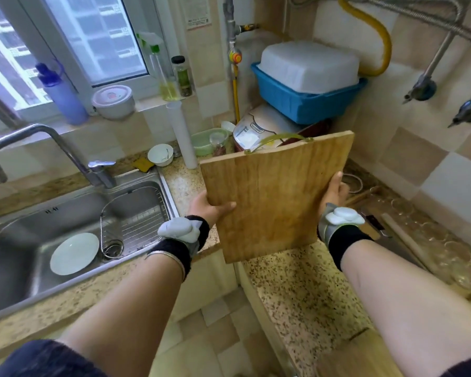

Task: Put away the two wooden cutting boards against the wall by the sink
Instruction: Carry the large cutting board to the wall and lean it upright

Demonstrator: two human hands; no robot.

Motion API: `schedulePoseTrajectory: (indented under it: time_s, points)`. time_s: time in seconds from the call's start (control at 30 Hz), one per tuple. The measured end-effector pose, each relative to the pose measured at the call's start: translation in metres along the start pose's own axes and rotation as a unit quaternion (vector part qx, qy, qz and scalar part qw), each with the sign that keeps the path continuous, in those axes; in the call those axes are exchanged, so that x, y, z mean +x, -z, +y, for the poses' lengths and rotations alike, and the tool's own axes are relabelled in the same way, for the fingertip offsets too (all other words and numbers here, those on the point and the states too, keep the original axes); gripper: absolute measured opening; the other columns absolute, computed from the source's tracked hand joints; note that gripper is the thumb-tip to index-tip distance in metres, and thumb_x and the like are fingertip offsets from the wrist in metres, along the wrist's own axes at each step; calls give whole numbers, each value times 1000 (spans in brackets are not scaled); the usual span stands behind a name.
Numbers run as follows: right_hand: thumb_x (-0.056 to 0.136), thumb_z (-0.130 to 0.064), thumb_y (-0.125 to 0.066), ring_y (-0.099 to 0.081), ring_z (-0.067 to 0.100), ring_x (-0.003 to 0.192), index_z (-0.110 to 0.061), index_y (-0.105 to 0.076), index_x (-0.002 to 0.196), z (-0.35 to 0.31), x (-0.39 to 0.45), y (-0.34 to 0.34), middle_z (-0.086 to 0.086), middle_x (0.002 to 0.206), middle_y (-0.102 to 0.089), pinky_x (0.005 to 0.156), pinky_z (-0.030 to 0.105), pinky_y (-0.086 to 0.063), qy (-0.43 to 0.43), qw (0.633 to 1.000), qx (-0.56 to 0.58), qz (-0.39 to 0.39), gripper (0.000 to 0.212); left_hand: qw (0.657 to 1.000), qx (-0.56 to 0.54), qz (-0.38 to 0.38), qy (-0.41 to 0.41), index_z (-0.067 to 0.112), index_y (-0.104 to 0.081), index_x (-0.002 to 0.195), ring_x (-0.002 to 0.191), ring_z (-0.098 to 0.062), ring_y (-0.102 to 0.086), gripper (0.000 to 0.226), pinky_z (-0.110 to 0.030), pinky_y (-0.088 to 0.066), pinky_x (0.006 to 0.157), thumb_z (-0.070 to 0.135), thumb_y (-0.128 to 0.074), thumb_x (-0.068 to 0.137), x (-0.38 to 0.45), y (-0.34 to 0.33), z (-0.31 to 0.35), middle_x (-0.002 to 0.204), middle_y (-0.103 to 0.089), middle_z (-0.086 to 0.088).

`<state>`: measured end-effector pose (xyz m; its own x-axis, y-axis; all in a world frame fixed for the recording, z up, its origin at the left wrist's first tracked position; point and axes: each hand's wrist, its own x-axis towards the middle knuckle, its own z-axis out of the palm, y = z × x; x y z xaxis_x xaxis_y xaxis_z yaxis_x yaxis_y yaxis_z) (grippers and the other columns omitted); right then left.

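The wooden cutting board (pixel 278 197) hangs in the air between both hands, tilted, its face turned up toward the camera and its metal handle (pixel 279 141) on the far edge, away from the wrists. The left hand (pixel 211 209) is clamped on the board's left edge near the lower corner, thumb lying across the top face and the other fingers hidden beneath. The right hand (pixel 335 190) is clamped on the right edge, a little farther forward, with only the fingertips wrapping over the rim.

The board looks stiff and solid, probably fairly heavy for its size, so a grip on two opposite edges suits it; it will not flex or sag. The bare wood seems dry, which should give good friction, though a damp patch could make it slide. The wire handle looks thin and loose, a poor place to carry from.

Below the hands lies the speckled surface (pixel 305 289); to the left of the left hand is the sink (pixel 19 240), holding a white plate (pixel 74 253). A second board cannot be clearly made out.
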<state>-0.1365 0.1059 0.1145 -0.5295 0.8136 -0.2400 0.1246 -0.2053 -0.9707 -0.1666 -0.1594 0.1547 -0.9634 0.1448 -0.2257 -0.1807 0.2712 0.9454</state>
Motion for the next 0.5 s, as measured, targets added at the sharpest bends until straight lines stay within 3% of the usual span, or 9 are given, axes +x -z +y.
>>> schedulePoseTrajectory:
  time_s: [0.07,0.17,0.27,0.33,0.5]
  points:
    - [87,-71,-24,-53,29,120,-23,-49,128,2,-2,-1,6,129,-57,107,45,-37,14,1000,-22,-12,69,998,-63,21,9,13,-58,122,89,-11,-64,52,-18,-52,71,28,-77,76,-9,-7,-12,109,-65,2]
    - [93,-64,-25,-52,30,121,-16,-50,131,4,-6,-2,9,133,-56,103,39,-38,42,999,-32,-7,66,993,-108,53,6,11,-55,125,85,-8,-64,50,-8,-50,57,28,-71,81,-18,-13,-25,103,-65,4]
    - [93,-64,-24,-53,31,118,-14,-52,127,7,-7,-5,11,130,-57,97,34,-37,35,997,-62,-14,66,993,-101,65,5,12,-52,128,91,-13,-63,53,-10,-51,61,27,-72,81,-15,-5,-28,109,-63,2]
    - [91,-67,-22,-54,33,114,-13,-54,123,9,-12,-8,12,126,-59,99,39,-38,33,995,-91,-24,70,993,-97,70,1,15,-54,127,90,-10,-65,52,-13,-53,64,27,-73,80,-14,7,-32,108,-65,3]
    - [85,-73,-24,-51,37,120,-10,-50,129,21,-38,-33,17,133,-55,99,42,-34,-3,997,-75,-6,81,992,-81,95,1,22,-62,115,82,-2,-67,45,-13,-54,61,33,-77,75,-22,38,-39,92,-69,14]
